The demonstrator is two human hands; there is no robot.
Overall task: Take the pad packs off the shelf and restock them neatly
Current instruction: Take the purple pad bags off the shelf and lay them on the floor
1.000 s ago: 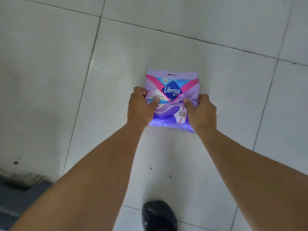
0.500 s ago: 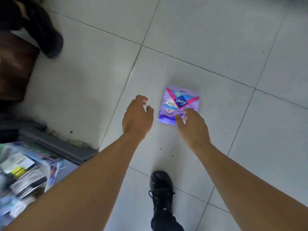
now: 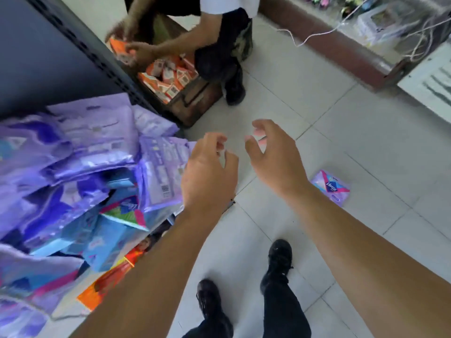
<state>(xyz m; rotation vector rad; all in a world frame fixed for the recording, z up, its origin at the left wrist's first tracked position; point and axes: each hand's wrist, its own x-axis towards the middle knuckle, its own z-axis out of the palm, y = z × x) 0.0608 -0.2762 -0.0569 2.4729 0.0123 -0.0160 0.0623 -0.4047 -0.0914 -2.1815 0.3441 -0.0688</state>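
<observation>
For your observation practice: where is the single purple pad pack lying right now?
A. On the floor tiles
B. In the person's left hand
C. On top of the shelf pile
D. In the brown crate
A: the pad pack lies flat on the floor tiles, right of both empty hands.

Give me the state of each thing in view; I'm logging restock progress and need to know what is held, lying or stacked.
left hand: empty, fingers loosely curled, in the air
right hand: empty, fingers spread and relaxed
Libresse pack: lying flat on the floor tiles, untouched
purple pad packs: heaped untidily on the shelf, tilted
orange packs: piled in a brown crate, another person handling one
</observation>
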